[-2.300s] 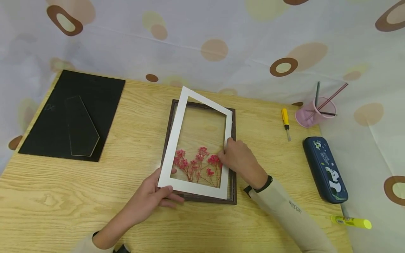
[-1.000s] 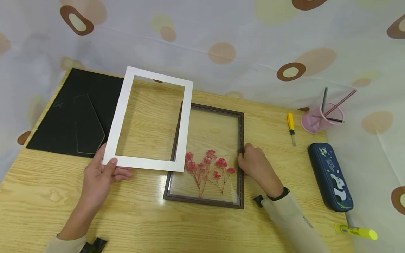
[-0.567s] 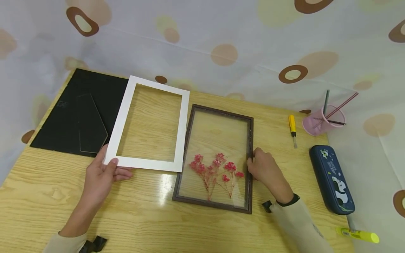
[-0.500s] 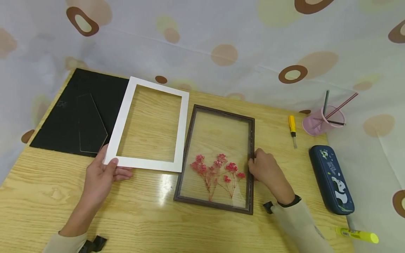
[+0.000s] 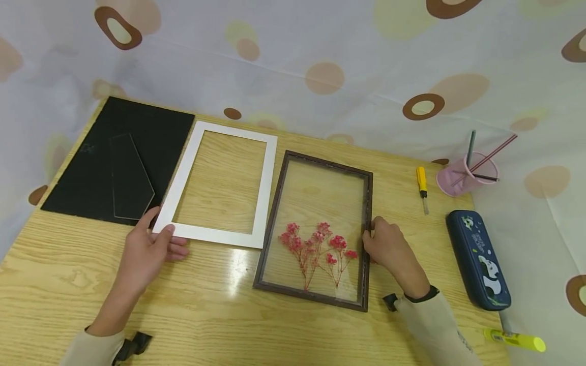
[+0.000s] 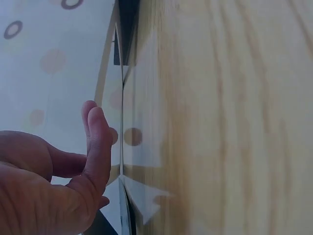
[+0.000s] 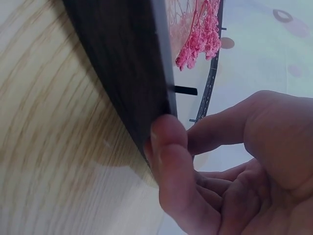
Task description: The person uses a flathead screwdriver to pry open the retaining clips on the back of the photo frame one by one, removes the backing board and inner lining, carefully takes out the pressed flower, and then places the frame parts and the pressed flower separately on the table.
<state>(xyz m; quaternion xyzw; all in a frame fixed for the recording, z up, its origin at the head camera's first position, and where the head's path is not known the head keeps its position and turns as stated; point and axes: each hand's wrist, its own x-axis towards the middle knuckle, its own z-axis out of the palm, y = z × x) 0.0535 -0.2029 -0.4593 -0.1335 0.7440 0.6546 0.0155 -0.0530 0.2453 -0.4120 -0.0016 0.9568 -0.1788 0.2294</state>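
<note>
My left hand (image 5: 145,250) pinches the lower left corner of a white photo mat (image 5: 210,235), thumb on top and fingers beneath. The mat lies low over the table, between a black backing board and a dark picture frame (image 5: 311,299). Inside that frame is clear glass with pressed pink flowers (image 5: 316,244). With thumb and fingers my right hand (image 5: 391,246) grips the frame's right side. In the right wrist view the fingertips press the dark outer edge, and small black tabs (image 7: 186,90) stick out from the frame's inner side.
The black backing board (image 5: 91,157) with its stand lies at the far left. On the right are a yellow screwdriver (image 5: 422,183), a pink pencil cup (image 5: 450,178), a navy panda pencil case (image 5: 478,259) and a yellow highlighter (image 5: 517,339). A patterned cloth (image 5: 274,46) hangs behind the table.
My left hand has lifted the white mat off the frame, carried it left and lowered it toward the table. My right hand has moved from the mat to the frame, which has shifted right.
</note>
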